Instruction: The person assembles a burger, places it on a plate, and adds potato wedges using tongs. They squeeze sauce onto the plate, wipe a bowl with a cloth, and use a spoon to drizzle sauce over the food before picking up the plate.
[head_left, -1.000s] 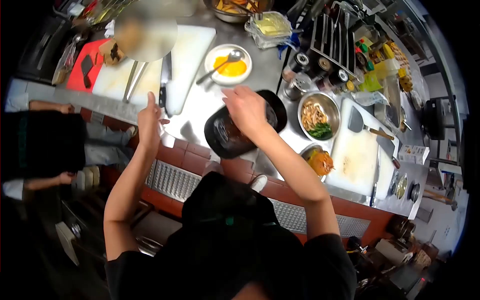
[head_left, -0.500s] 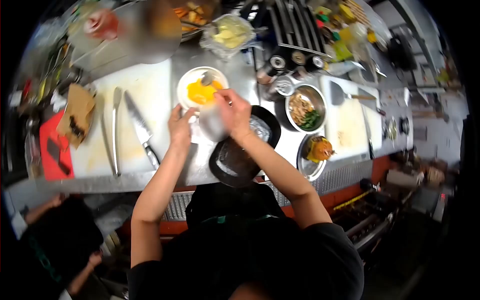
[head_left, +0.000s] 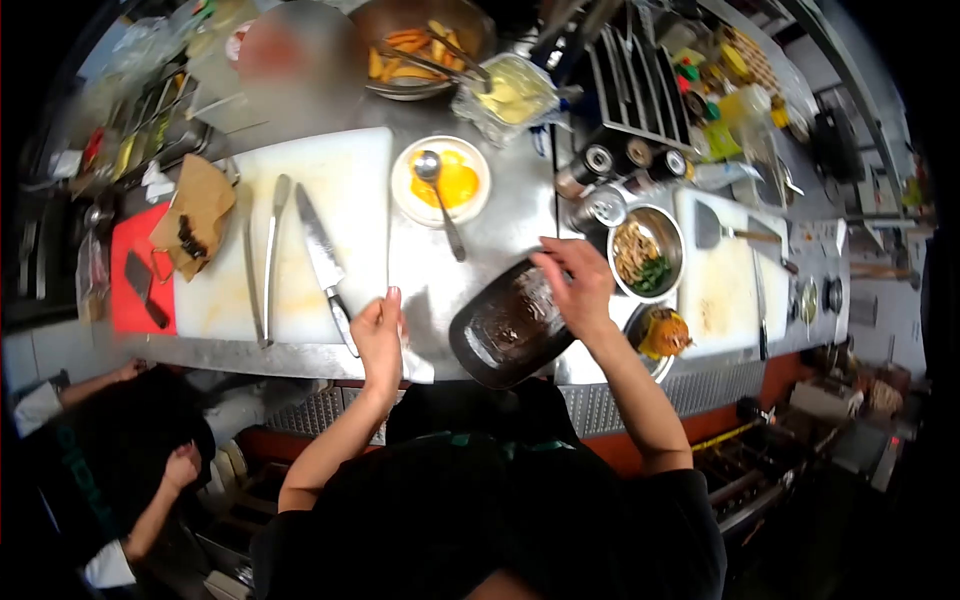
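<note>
Left fingers (head_left: 393,302) curled, hold unclear | right fingers (head_left: 562,249) parted over black dish (head_left: 493,335) | lettering (head_left: 84,478) illegible

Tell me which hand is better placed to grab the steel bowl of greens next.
Right, I'd judge: the right hand is over the dark dish, close to the steel bowl. The left hand is across the dish, near the knife handle.

I have on a black top (head_left: 480,520); its left sleeve (head_left: 283,545) and right sleeve (head_left: 692,525) are short, plain and black too. Small green marks (head_left: 460,440) show across my dark front, their shapes too small to read. My left hand (head_left: 377,343) and right hand (head_left: 582,288) are bare, like both forearms (head_left: 645,400).
</note>
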